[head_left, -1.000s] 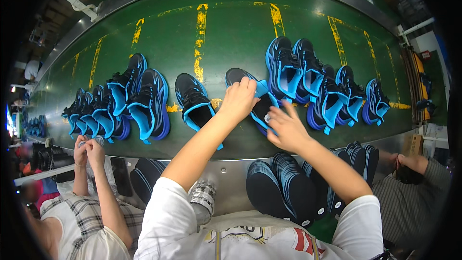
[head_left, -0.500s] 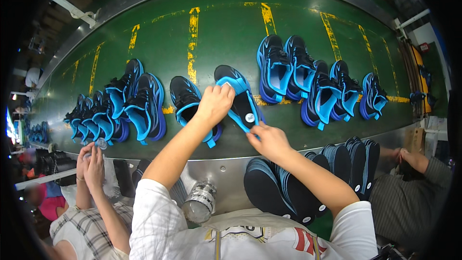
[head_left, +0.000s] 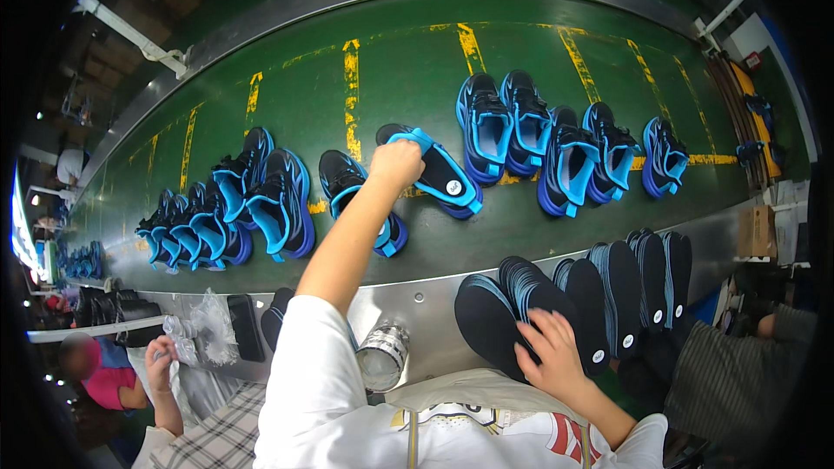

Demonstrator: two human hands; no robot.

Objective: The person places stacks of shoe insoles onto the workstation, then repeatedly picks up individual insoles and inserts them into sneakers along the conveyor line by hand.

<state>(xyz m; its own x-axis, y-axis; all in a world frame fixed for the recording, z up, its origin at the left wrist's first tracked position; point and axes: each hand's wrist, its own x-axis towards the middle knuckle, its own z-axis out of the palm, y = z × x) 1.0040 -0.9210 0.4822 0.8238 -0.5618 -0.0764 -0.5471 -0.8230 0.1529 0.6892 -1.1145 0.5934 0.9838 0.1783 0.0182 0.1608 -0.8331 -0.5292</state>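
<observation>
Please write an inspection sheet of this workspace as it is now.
Surface: green conveyor belt with worn yellow lines.
Job's things: black and blue shoe; stack of black insoles at the near edge.
Clutter: metal can, crumpled plastic bags.
Hands: left hand grips the shoe; right hand rests on the insoles.
Cables: nothing seen.
Surroundings: other shoes on the belt; co-worker's hand at left.

Even overhead light falls on the green conveyor belt (head_left: 408, 78), bright enough that the blue shoes (head_left: 486, 126) read crisply with only short, soft shadows beneath them. The metal rail (head_left: 417, 308) shows a dull sheen. Fisheye distortion bows the belt's edges into arcs, and the corners fall to black. The left margin is dim, with small glaring lamps.
</observation>
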